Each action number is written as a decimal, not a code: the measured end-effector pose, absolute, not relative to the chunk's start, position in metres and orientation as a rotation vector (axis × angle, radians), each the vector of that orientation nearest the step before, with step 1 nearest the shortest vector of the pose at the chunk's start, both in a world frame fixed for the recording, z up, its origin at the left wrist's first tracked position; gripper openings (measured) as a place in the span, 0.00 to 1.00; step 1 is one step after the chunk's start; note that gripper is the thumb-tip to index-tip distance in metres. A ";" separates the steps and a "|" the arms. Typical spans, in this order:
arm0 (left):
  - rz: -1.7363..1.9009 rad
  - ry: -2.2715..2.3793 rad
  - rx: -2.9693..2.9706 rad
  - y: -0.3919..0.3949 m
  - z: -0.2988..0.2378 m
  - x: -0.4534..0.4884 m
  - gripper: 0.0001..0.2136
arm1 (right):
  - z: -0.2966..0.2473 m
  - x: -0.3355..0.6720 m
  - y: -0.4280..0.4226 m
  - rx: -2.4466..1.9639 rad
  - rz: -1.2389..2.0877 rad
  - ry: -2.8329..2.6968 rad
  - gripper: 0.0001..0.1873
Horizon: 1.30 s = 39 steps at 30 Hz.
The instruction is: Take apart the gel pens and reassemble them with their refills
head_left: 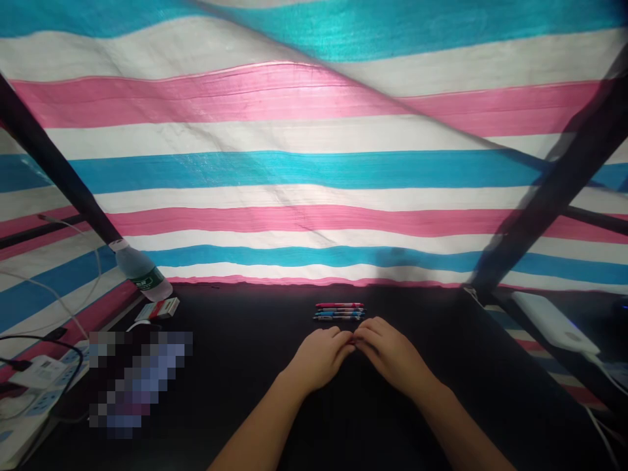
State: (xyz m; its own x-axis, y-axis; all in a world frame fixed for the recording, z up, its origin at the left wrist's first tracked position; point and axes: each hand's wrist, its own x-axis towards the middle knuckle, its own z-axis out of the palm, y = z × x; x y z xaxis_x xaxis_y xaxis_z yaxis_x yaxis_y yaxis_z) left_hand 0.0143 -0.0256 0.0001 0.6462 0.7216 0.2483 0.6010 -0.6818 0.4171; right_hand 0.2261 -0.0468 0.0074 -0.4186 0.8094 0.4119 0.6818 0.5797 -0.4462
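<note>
On the black tabletop (255, 333) lie several slim pens (339, 311) side by side, with a pink one (339, 305) farthest from me. My left hand (318, 358) and my right hand (390, 353) rest just in front of the pens, with curled fingers meeting at the tips. A small red bit (352, 340) shows between the fingertips, too small to name. I cannot tell whether either hand holds it.
A plastic water bottle (140, 269) and a small box (157, 309) stand at the far left of the table. A pixelated object (140, 379) and a power strip (36, 386) lie left, a white power bank (554, 324) right. A striped tarp (314, 170) and dark frame poles (554, 190) surround the table.
</note>
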 end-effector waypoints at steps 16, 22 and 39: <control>0.676 1.089 2.568 -0.020 0.003 0.007 0.11 | -0.001 0.233 -0.043 -1.202 0.468 -1.936 0.07; 0.873 1.064 2.262 -0.020 0.013 0.005 0.13 | -0.004 0.234 -0.037 -1.187 0.793 -1.547 0.10; 0.993 0.966 1.752 -0.012 0.002 0.011 0.14 | -0.004 0.227 -0.038 -0.943 1.228 -0.947 0.14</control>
State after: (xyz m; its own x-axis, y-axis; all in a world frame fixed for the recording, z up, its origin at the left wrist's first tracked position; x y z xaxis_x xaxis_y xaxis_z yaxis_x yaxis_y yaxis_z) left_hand 0.0114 -0.0122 0.0019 0.3788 0.8983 0.2225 0.1975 -0.3134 0.9288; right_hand 0.2268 -0.0377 -0.0043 0.0938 0.9932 0.0695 -0.3198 0.0961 -0.9426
